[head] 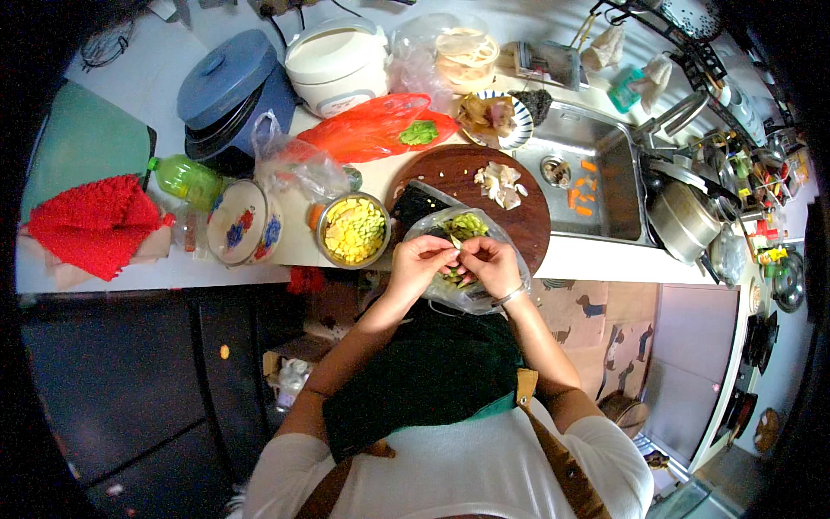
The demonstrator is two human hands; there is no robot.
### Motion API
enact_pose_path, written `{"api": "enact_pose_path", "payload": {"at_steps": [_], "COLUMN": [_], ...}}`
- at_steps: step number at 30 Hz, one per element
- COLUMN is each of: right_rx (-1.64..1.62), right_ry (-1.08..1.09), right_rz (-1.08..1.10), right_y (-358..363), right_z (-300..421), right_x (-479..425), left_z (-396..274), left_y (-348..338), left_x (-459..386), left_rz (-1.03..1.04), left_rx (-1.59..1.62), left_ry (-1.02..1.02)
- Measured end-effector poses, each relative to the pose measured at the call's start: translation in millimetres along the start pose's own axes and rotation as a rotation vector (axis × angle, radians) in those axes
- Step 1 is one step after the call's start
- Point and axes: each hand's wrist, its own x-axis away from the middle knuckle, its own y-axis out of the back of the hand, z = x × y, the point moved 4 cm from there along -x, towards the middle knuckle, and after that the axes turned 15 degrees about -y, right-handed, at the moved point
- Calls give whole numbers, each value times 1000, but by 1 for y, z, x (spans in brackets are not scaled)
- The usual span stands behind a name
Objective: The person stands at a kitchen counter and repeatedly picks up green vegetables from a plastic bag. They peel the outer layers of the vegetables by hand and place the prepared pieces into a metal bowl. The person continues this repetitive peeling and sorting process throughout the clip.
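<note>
Between the fingertips of my left hand (421, 259) and my right hand (487, 263) is a small pale green piece of vegetable (456, 242), pinched by both. Under them lies a clear plastic bag (502, 235) with green pieces in it, at the front edge of a round dark wooden board (532, 224). A black-bladed cleaver (418, 204) rests on the board, partly behind the bag. Pale peelings (500, 184) lie farther back on the board. To the left stands a steel bowl (353, 230) of diced yellow and green food.
A sink (600, 194) with orange pieces is right of the board. Behind are a red plastic bag (363, 130), a striped plate (520, 126) and a white rice cooker (337, 65). An enamel bowl (237, 224), green bottle (188, 180) and red cloth (97, 224) stand left.
</note>
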Motion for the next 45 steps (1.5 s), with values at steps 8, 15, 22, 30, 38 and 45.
{"api": "enact_pose_path", "payload": {"at_steps": [8,15,22,30,38,45], "right_rx": [101,65,582,936,936,1087], "right_ry": [22,41,462,522,511,416], "right_rz": [27,29,-476,-576,-528,-113], "right_y": [-1,-6,6,16,12,-31], "right_z": [11,15,44,45,45,1], "right_x": [7,3,2,-17,3,-1], "left_z": [-3,-10,-30,-48,-60,-56], "left_y": [-1,-2,32,116,121,7], "left_x": [9,11,-4,-20,-15,2], "left_rz": [-28,-30,-116,-55,-82,661], "left_rx": [33,4,-308,-1330,-1422,-1021], "left_ry": [-6,-9,-242,-719,-778,-807]}}
